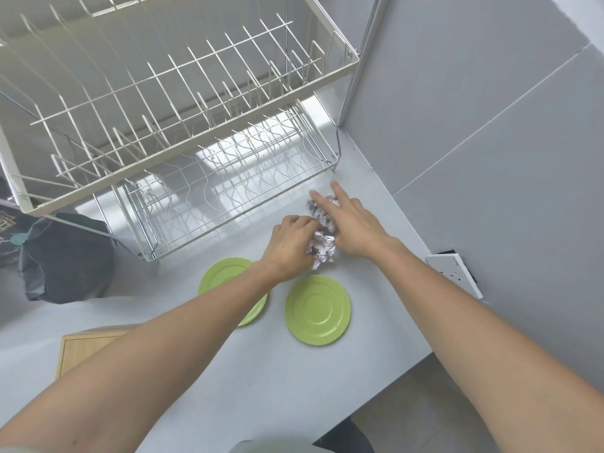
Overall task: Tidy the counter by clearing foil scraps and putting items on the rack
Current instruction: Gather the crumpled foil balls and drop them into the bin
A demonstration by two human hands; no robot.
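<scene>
Crumpled foil scraps (322,248) lie in a heap on the white counter (261,371), just in front of the dish rack's right end. My left hand (291,245) is curled around the near part of the heap. My right hand (349,223) lies over the far part, fingers spread and pressing on the foil. Two green plates rest face down on the counter: one (317,310) in full view, the other (225,282) partly hidden under my left forearm. The two-tier wire dish rack (183,125) stands behind, both tiers bare.
A dark bin bag (65,256) hangs off the counter's left side. A wooden board (85,348) sits at the near left, partly under my arm. A white wall socket (454,273) is on the grey wall to the right. The counter edge drops off at the lower right.
</scene>
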